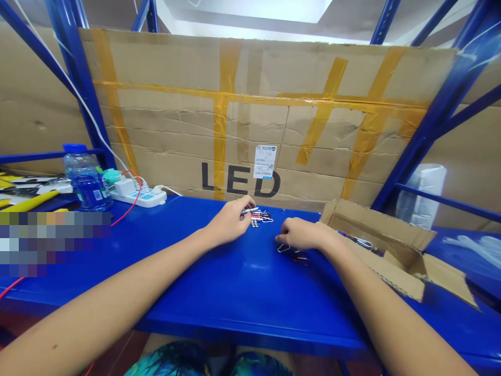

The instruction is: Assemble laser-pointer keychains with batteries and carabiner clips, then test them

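My left hand (231, 218) is closed in a pinch on a slim silver rod (249, 210), whose exact kind I cannot make out. Beside its fingertips lies a small pile of thin coloured rods (261, 215) with a metal clip among them. Several tiny silver pieces (254, 223) sit just in front of the pile. To the right, my right hand (298, 233) has its fingers curled down close to the table; what they hold, if anything, is hidden. A silver carabiner (283, 249) and a thin red piece (301, 259) lie right under and beside it.
An open cardboard box (385, 261) with metal parts inside stands at right. On the left are a blue-capped bottle (84, 177), a white power strip (144, 197) and a red cable (135, 201). Taped cardboard (176, 130) walls off the back of the blue table (219, 292).
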A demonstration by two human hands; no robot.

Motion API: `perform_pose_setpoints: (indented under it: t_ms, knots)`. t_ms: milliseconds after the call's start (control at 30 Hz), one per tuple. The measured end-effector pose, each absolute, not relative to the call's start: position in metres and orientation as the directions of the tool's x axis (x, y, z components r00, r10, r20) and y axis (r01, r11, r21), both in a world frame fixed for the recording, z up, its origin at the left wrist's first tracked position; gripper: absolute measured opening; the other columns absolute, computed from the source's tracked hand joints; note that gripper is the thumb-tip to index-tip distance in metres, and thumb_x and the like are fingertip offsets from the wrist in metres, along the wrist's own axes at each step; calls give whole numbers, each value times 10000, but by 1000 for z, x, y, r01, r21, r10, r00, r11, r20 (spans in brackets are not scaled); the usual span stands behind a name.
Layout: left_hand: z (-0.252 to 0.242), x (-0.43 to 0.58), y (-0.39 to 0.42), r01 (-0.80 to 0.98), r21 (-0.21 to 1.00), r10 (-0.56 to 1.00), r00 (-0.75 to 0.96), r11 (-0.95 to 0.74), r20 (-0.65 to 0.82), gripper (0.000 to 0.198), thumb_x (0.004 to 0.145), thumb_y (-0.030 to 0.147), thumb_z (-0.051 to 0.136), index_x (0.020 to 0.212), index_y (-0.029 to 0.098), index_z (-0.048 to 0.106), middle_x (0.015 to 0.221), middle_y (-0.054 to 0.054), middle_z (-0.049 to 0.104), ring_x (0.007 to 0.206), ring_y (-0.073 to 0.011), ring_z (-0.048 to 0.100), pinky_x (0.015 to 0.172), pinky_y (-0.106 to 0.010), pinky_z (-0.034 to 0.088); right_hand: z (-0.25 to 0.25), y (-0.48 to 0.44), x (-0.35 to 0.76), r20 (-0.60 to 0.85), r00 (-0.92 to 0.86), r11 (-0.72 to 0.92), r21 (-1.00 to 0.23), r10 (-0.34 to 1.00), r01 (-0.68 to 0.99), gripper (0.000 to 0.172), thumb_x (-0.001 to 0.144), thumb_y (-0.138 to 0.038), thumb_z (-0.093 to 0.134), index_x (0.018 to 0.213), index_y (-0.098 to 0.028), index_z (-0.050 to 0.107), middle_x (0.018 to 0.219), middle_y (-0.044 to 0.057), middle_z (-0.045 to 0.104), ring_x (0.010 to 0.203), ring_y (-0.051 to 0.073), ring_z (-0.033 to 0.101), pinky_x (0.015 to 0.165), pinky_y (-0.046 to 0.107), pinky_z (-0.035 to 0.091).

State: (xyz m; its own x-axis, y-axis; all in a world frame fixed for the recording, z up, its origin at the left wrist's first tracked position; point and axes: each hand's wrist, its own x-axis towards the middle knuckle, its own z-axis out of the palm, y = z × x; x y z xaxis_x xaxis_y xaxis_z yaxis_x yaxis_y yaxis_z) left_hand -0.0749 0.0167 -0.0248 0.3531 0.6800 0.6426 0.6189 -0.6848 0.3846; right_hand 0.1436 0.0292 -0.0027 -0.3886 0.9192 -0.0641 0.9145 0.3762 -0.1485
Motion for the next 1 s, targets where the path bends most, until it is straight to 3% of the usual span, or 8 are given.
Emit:
perform_pose_setpoints:
  t_ms: [100,233,400,567,667,833,1000]
  knots:
    - [-25,-74,16,638,342,675,394,-689,624,202,846,121,488,1010,189,584,989,-59,694,910,-204,646,819,-356,496,-6,23,137,-123,-371,361,-101,920,927,275,763,-359,652,559,-195,567,629,76,632,505,162,506,486,296,323]
    - [-26,-74,16,669,314,683,404,-674,608,209,864,170,508,1033,214,622,1040,-46,708,953,-214,652,860,-366,492,-13,22,129,-113,-421,404,-148,900,903,104,752,-273,637,768,-175,667,783,77,693,634,174,584,538,268,357]
    - [-26,-74,18,641,430,729,317,-636,606,191,851,176,521,1009,207,624,986,-28,715,896,-197,656,817,-328,490,-21,24,124,-67,-571,547,-213,818,810,157,708,-100,551,786,-174,666,804,48,691,698,155,577,594,240,372]
    - [-30,-72,21,599,555,792,244,-577,560,154,854,193,528,987,189,606,968,-38,702,884,-195,642,801,-320,479,-24,24,122,-28,-617,591,-256,786,765,41,686,-172,583,716,-172,610,727,37,655,620,149,537,544,253,345]
    - [-34,-72,23,575,582,804,267,-575,531,147,863,188,521,989,185,595,966,-43,689,890,-194,629,815,-327,468,-23,25,124,32,-609,572,-389,792,723,23,699,-202,568,697,-179,568,679,12,618,605,143,523,544,254,345]
    - [-36,-71,22,532,598,797,332,-599,504,194,895,157,459,1048,188,574,955,-38,671,872,-180,605,790,-319,448,-20,35,129,187,-584,528,-691,790,494,25,735,-197,496,721,-192,476,645,-20,548,608,127,503,573,255,370]
    - [-35,-68,16,534,587,793,374,-608,481,229,913,184,442,1095,204,580,969,-30,675,861,-175,597,771,-309,439,-21,36,126,201,-524,379,-888,828,258,53,785,-256,442,760,-221,410,591,-65,402,526,109,387,507,254,357]
